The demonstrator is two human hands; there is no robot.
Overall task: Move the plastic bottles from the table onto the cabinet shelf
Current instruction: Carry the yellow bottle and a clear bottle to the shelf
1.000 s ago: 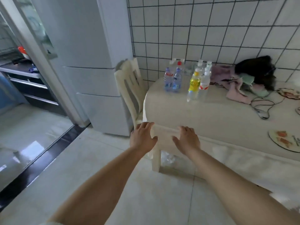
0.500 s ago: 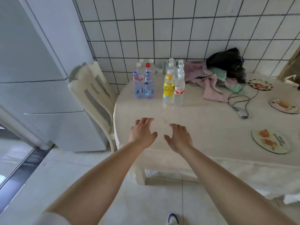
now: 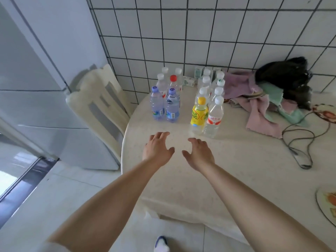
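Observation:
Several plastic bottles stand upright at the far left of the cream table (image 3: 181,179). On the left is a cluster with two blue-capped bottles (image 3: 164,108) in front and a red-capped bottle (image 3: 173,79) behind. To the right, a yellow-labelled bottle (image 3: 199,115) and a clear bottle with a red label (image 3: 214,117) head two rows of white-capped bottles. My left hand (image 3: 157,148) and my right hand (image 3: 198,153) hover over the table just short of the bottles, fingers spread, holding nothing.
A cream chair (image 3: 101,104) stands between the table and a white fridge (image 3: 36,79) on the left. Crumpled cloths (image 3: 258,104) and a dark bag (image 3: 285,73) lie at the back right, beside a cable (image 3: 298,142). A decorated mat (image 3: 327,204) sits at the right edge.
I have stepped closer to the table and the view has tilted down. Both hands have moved forward over the tabletop, nearer the bottles, and stay empty.

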